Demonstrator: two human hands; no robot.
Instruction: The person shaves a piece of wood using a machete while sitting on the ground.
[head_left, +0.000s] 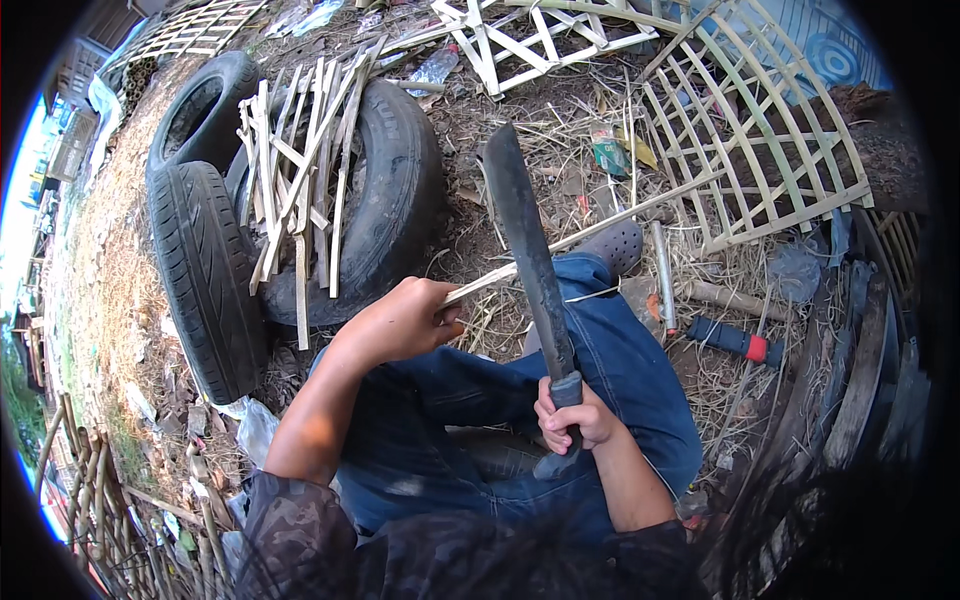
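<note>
My right hand (578, 418) is wrapped round the dark handle of a machete (535, 245), whose long blackened blade points up and away from me. In my left hand (405, 318) is one end of a long pale bamboo strip (640, 208), pinched between the fingers. The strip runs up to the right, passing behind the blade toward a woven bamboo lattice panel (755, 130). Whether blade and strip touch, I cannot tell. Below both hands are my bent legs in blue jeans (630, 370), with a grey clog (618, 245) on one foot.
Split bamboo strips (310, 160) lie piled on a tyre (395, 190) at the left, beside more tyres (205, 280). Another lattice (550, 40) lies at the back. To the right are a metal pipe (663, 275), a black-and-red tool (738, 342) and weathered planks (850, 370).
</note>
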